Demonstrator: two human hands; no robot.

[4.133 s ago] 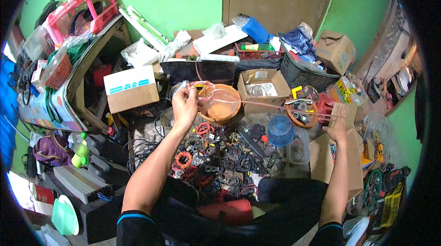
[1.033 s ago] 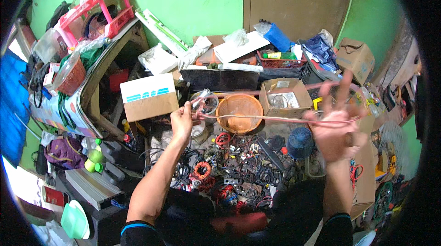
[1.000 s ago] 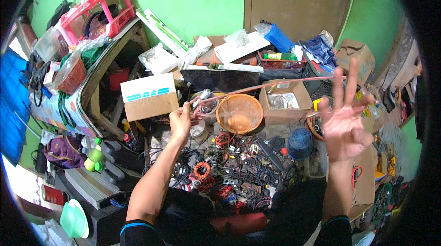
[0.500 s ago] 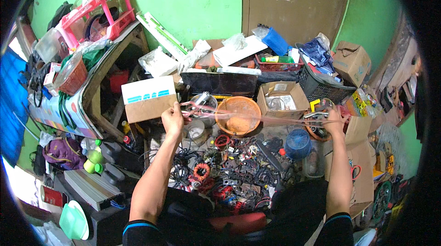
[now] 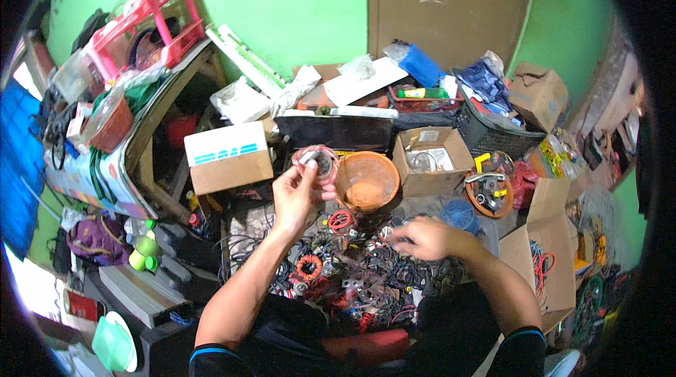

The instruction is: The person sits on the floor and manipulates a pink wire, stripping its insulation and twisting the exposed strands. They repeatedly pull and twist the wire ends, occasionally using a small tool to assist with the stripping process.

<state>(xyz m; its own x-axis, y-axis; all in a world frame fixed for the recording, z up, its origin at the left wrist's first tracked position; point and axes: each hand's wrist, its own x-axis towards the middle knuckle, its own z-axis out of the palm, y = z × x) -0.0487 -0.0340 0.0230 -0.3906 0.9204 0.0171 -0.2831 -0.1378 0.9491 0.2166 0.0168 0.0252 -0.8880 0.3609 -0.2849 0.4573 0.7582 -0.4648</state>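
My left hand (image 5: pixel 296 197) is raised over the far left of the parts pile, its thumb and fingers closed on a round pinkish coil of strand (image 5: pixel 331 154). A grey, dark middle shows within the ring; whether it belongs to the coil or lies behind it I cannot tell. Just right of the coil stands an orange plastic bowl (image 5: pixel 368 178). Over the right side of the pile of wires and small parts (image 5: pixel 359 264) is my right hand (image 5: pixel 429 237), blurred by motion, its fingers pointing left. Whether it holds anything does not show.
A small open carton (image 5: pixel 433 158) and an orange bowl of parts (image 5: pixel 489 197) stand beyond the pile. A tall open carton (image 5: pixel 546 264) with wires is at the right. Blue mesh (image 5: pixel 459 215) lies near my right hand. A white-and-brown box (image 5: pixel 229 165) stands at the left.
The pinkish strands stretched between my hands are now gathered in a round coil in my left hand. My right hand has come left and down over the pile.
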